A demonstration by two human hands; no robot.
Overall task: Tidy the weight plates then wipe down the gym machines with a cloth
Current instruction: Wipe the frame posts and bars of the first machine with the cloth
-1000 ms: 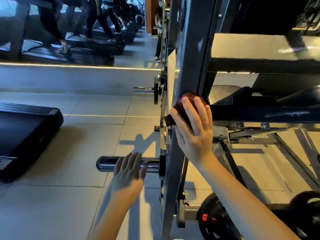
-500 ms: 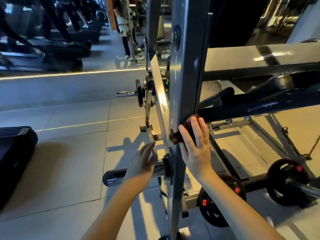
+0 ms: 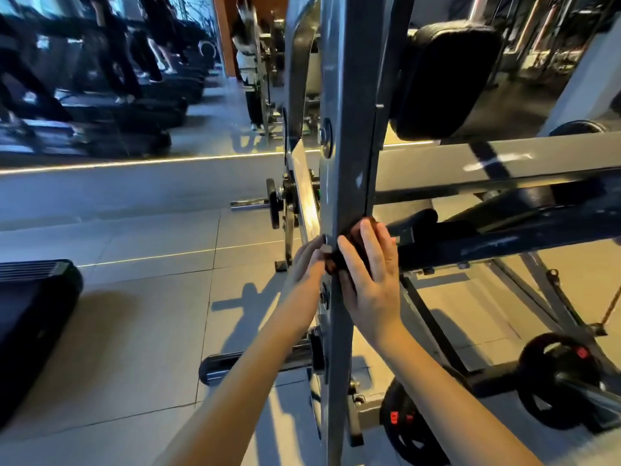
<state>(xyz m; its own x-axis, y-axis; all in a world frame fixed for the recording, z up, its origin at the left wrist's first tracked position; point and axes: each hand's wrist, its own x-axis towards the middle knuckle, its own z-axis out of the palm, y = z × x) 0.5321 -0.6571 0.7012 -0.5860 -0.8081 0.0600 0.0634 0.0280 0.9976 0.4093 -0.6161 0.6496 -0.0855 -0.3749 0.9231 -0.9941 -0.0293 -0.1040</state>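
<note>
- The right hand [image 3: 369, 280] lies flat with straight, spread fingers, pressing a dark reddish cloth [image 3: 351, 242] against the right edge of the machine's grey upright post [image 3: 346, 129].
- The left hand [image 3: 307, 264] meets the post's left edge just at 9 o'clock of the cloth. Its thumb rests on the front face and its fingers pass behind the edge, so I cannot tell whether it grips the post or the cloth.
- The cloth sits where a dark crossbar [image 3: 504, 237] joins the post. A grey beam [image 3: 504, 156] runs above it at 1 o'clock, with a black pad [image 3: 447, 79] higher up.
- A chrome plate peg [image 3: 248, 361] juts left from the post at 7 o'clock of the hands.
- Two black weight plates lie on the floor at 5 o'clock, one [image 3: 413, 428] near the post's foot and one [image 3: 554, 381] further right.
- Open tiled floor [image 3: 134, 331] spreads at 8 o'clock, bounded by a treadmill edge [image 3: 33, 314] and a mirror [image 3: 100, 79] at 10 o'clock.
</note>
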